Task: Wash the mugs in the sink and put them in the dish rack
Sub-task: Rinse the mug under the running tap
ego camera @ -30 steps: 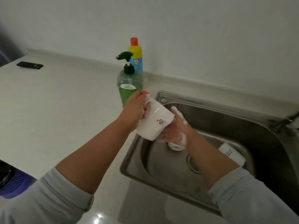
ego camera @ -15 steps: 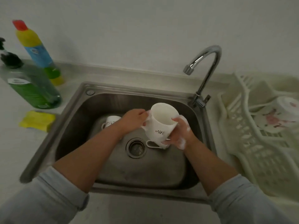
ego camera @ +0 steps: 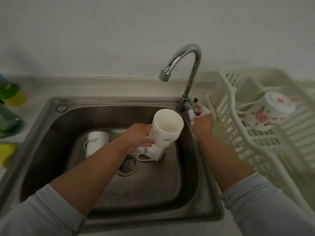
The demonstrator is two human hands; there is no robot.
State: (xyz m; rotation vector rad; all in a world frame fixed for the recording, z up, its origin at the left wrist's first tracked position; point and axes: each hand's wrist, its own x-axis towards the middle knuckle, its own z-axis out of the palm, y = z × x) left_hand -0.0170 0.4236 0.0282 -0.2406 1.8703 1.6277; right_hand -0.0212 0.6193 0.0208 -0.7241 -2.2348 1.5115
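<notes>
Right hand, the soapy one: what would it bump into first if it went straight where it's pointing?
The tap lever. The right hand looks nearly touching it, though depth is hard to judge.

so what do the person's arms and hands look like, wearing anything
Pale grey-blue long sleeves, left sleeve and right sleeve, pushed up, forearms bare. No gloves, watch or rings show. The left hand is bare; white soap foam clings to the right hand.
</notes>
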